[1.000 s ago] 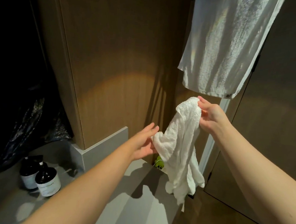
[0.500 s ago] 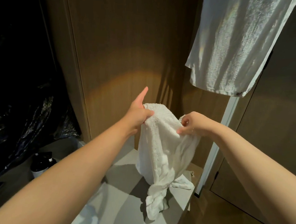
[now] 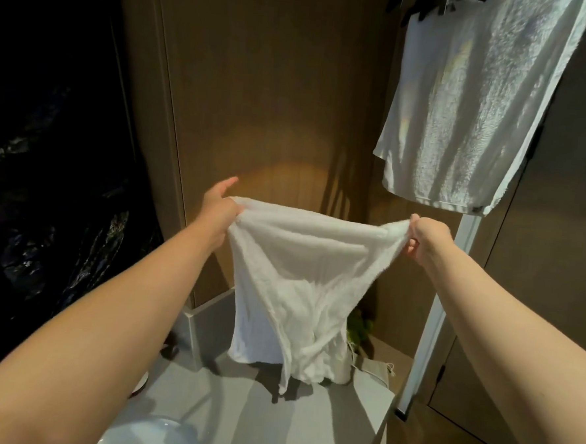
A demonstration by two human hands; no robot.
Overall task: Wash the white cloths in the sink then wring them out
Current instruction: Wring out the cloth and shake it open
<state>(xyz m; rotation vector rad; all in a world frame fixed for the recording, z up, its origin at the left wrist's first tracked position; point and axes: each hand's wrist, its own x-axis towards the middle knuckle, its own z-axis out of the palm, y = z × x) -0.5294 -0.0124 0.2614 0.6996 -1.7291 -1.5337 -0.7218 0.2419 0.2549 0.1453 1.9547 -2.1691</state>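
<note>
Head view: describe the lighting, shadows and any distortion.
Head view: striped light falls on the hanging towel; a warm patch glows on the wood wall; the left side is nearly black. The cloth, stretched between the left hand and right hand, casts a shadow on the grey counter. Wide-angle bowing bends the wall edges and enlarges the forearms.

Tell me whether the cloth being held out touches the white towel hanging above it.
Apart. The head view shows brown wall between the held cloth and the hanging towel's bottom edge, which ends above the right hand.
</note>
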